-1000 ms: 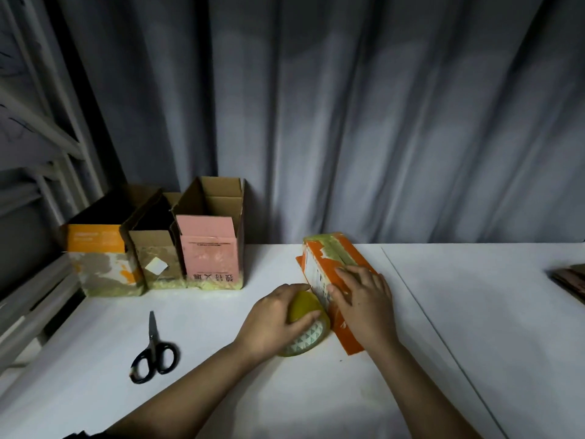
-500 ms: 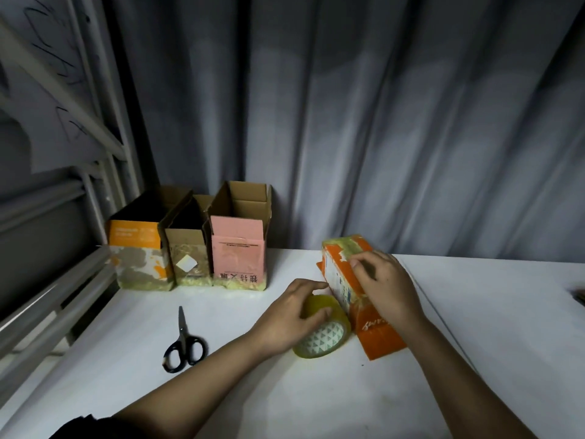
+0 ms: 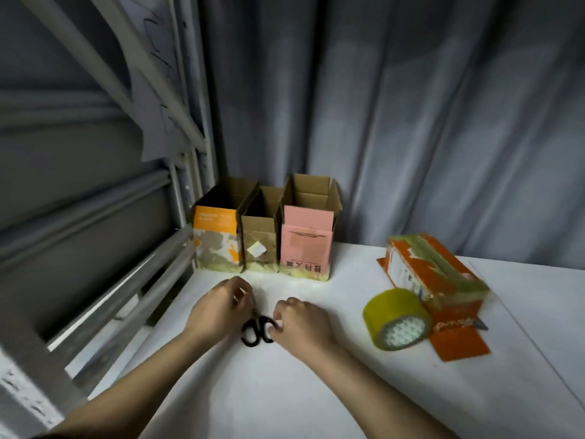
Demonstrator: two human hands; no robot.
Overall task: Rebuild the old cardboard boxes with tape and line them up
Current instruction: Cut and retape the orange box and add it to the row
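Both hands at scissors (image 3: 257,330) on worktop (image 3: 285,391): left hand (image 3: 218,308) pinches blades, right hand (image 3: 299,321) curls onto handles. Tape roll (image 3: 397,319) touches orange box (image 3: 433,274).

Three open-topped cardboard boxes stand in a row at the back left corner of the white tabletop (image 3: 316,391): the orange-and-white printed box (image 3: 216,240) nearest the left edge, the plain brown box (image 3: 259,245) in the middle, the pink-fronted box (image 3: 306,245) on its right, each touching the next. In front of them lie black-handled scissors (image 3: 257,331), between the left hand (image 3: 218,308) and right hand (image 3: 299,323). Well to the right, an orange taped cardboard box (image 3: 440,274) lies on its side, with a yellowish roll of tape (image 3: 397,318) touching its front left.
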